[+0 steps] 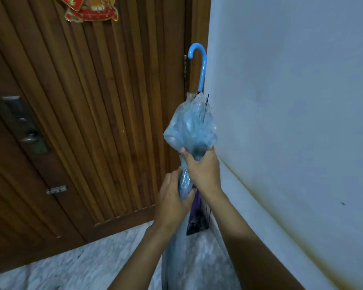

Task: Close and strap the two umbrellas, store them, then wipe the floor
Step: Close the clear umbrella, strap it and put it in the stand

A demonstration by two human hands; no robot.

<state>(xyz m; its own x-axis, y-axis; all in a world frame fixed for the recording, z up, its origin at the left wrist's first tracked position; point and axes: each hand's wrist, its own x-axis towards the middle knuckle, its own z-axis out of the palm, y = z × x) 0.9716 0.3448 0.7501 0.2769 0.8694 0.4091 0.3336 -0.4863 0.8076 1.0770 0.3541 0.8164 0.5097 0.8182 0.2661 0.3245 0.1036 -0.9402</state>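
Observation:
A translucent light-blue umbrella is folded and held upright, its blue hooked handle pointing up beside the wall corner. My right hand grips the bunched canopy around its middle. Just below, my left hand is wrapped around the lower canopy. A dark purple umbrella stands behind my hands in the corner, leaning on the wall, mostly hidden. No strap is visible.
A brown slatted wooden door with a metal lock fills the left side. A pale blue wall with a yellowish stain line runs along the right. Marbled floor tiles lie below.

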